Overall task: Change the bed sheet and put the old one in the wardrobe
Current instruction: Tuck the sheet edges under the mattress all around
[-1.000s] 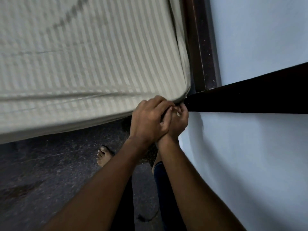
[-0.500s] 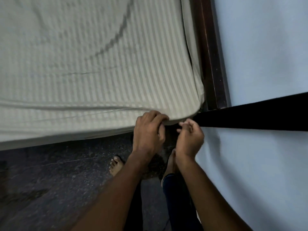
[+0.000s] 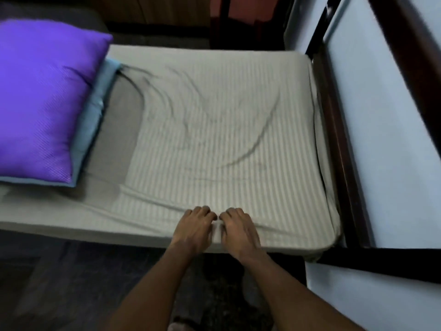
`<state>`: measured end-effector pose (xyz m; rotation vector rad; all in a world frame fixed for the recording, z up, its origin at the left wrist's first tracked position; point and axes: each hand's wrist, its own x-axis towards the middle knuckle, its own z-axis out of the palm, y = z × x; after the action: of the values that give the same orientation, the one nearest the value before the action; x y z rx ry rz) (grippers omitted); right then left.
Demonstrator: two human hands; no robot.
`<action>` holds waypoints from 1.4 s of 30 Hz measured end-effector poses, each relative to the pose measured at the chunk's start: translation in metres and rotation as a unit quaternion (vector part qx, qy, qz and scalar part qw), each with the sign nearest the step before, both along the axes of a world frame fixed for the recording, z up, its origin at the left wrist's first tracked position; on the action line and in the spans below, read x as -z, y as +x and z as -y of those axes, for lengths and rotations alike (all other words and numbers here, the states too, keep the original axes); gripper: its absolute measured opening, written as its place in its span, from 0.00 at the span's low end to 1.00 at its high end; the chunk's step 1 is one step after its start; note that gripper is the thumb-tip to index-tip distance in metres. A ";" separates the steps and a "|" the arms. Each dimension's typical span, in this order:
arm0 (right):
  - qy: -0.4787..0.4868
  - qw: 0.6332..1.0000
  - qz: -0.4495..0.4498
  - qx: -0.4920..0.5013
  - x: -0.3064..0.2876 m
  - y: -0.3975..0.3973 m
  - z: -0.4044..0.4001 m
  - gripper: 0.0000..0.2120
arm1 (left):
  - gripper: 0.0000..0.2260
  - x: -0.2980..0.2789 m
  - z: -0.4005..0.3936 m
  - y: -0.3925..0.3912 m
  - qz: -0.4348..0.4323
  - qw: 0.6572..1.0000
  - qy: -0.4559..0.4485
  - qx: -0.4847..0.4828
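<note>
My bed (image 3: pixel 343 163) fills the view, its dark wooden frame running along the pale blue wall (image 3: pixel 393 139) on my right. The striped sheet (image 3: pixel 214 139) lies over the right end of the mattress, up to the frame, and it looks tucked round the near right corner. Its long axis runs left to right across my view, along the length of the bed, and its stripes run away from me, across that length. On the left it stops short: a grey under-layer (image 3: pixel 121 130) shows bare there, and further left a purple pillow (image 3: pixel 43 96) sits on a blue one (image 3: pixel 95 111).

My left hand (image 3: pixel 194 229) and right hand (image 3: pixel 236 231) rest side by side on the near edge, close but not touching, fingers curled and pressing down with a small ridge of cloth bunched between them. I cannot tell whether either hand has pinched it.

The risk I see: if I drag toward the pillows too hard, the tucked corner by the frame could pop loose. The long creases curving across the middle may stay unless I smooth outward.
</note>
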<state>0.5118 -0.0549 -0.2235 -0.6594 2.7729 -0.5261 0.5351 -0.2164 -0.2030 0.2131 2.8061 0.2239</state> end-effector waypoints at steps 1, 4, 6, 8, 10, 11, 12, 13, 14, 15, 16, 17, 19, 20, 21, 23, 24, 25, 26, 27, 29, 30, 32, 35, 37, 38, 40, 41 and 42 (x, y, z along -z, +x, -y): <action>0.018 1.000 0.005 -0.008 -0.015 -0.017 0.015 0.14 | 0.16 -0.015 0.010 -0.021 0.000 1.000 -0.005 0.003; 0.040 0.999 0.011 0.010 -0.062 -0.053 0.057 0.18 | 0.16 -0.069 0.029 -0.072 -0.011 1.000 -0.004 -0.006; 0.046 0.998 0.000 0.034 -0.092 -0.071 0.078 0.19 | 0.16 -0.104 0.040 -0.096 -0.032 0.999 -0.004 -0.013; 0.044 0.998 -0.008 0.054 -0.120 -0.084 0.095 0.18 | 0.16 -0.135 0.055 -0.106 -0.037 0.999 -0.009 -0.016; 0.036 0.997 -0.018 0.059 -0.139 -0.094 0.110 0.17 | 0.17 -0.158 0.074 -0.110 -0.040 0.999 -0.003 -0.026; 0.031 0.997 -0.022 0.062 -0.147 -0.098 0.114 0.16 | 0.17 -0.166 0.082 -0.112 -0.041 0.999 0.002 -0.030; 0.027 0.997 -0.028 0.065 -0.156 -0.103 0.121 0.15 | 0.17 -0.176 0.093 -0.114 -0.046 0.998 0.005 -0.034; 0.025 0.997 -0.036 0.070 -0.163 -0.108 0.125 0.14 | 0.17 -0.182 0.102 -0.116 -0.053 0.998 0.008 -0.038; 0.021 0.996 -0.040 0.082 -0.170 -0.113 0.131 0.13 | 0.16 -0.189 0.111 -0.118 -0.061 0.997 0.012 -0.047; 0.012 0.994 -0.040 0.100 -0.174 -0.117 0.135 0.12 | 0.15 -0.192 0.119 -0.120 -0.071 0.996 0.019 -0.057; 0.006 0.993 -0.035 0.115 -0.175 -0.119 0.138 0.10 | 0.14 -0.192 0.126 -0.121 -0.075 0.994 0.025 -0.071; 0.004 0.992 -0.022 0.122 -0.169 -0.117 0.142 0.08 | 0.13 -0.186 0.134 -0.116 -0.069 0.994 0.029 -0.083; 0.010 0.994 0.023 0.110 -0.148 -0.098 0.148 0.06 | 0.11 -0.163 0.149 -0.097 -0.025 0.995 0.025 -0.092; 0.017 0.994 0.054 0.096 -0.132 -0.082 0.149 0.06 | 0.11 -0.148 0.155 -0.082 0.007 0.996 0.015 -0.086; 0.027 0.993 0.080 0.077 -0.116 -0.066 0.151 0.06 | 0.10 -0.134 0.160 -0.068 0.042 0.996 0.001 -0.075; 0.035 0.990 0.125 0.048 -0.078 -0.031 0.157 0.06 | 0.11 -0.102 0.172 -0.038 0.109 0.993 -0.016 -0.052; 0.032 0.989 0.140 0.036 -0.058 -0.014 0.162 0.08 | 0.11 -0.085 0.179 -0.024 0.133 0.990 -0.019 -0.045; 0.037 0.989 0.145 0.021 -0.043 0.002 0.166 0.11 | 0.13 -0.069 0.187 -0.010 0.146 0.988 -0.028 -0.037; 0.052 0.989 0.136 0.005 -0.030 0.015 0.171 0.13 | 0.15 -0.056 0.194 0.001 0.156 0.987 -0.043 -0.025; 0.073 0.990 0.120 -0.006 -0.017 0.027 0.178 0.14 | 0.17 -0.043 0.201 0.012 0.165 0.985 -0.056 -0.016; 0.103 0.991 0.089 0.003 -0.001 0.039 0.186 0.14 | 0.20 -0.022 0.213 0.023 0.137 0.989 -0.052 -0.007; 0.108 0.992 0.066 0.015 0.006 0.038 0.189 0.16 | 0.19 -0.014 0.219 0.023 0.106 0.993 -0.041 -0.012; 0.091 0.995 0.035 0.032 0.018 0.036 0.193 0.18 | 0.13 -0.001 0.232 0.024 0.071 0.996 -0.009 -0.048; 0.055 0.998 0.006 0.026 0.031 0.043 0.191 0.15 | 0.03 0.018 0.243 0.034 0.050 0.996 0.005 -0.071; 0.028 0.999 -0.011 0.031 0.040 0.048 0.187 0.13 | 0.01 0.027 0.246 0.037 0.036 0.998 0.008 -0.055; 0.020 0.999 -0.011 0.039 0.043 0.050 0.187 0.12 | 0.01 0.029 0.249 0.037 0.033 0.998 0.026 -0.051; 0.039 0.997 0.024 0.057 0.044 0.057 0.185 0.11 | 0.04 0.033 0.255 0.039 0.060 0.996 0.060 -0.033; 0.067 0.995 0.040 0.059 0.045 0.063 0.185 0.11 | 0.05 0.035 0.257 0.043 0.089 0.994 0.068 -0.015; 0.095 0.992 0.055 0.057 0.044 0.072 0.186 0.11 | 0.06 0.038 0.258 0.048 0.117 0.991 0.071 0.001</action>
<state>0.5834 -0.2411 -0.2680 -0.4180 2.7229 -0.3041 0.5831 -0.4747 -0.2406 0.2086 2.5595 0.4214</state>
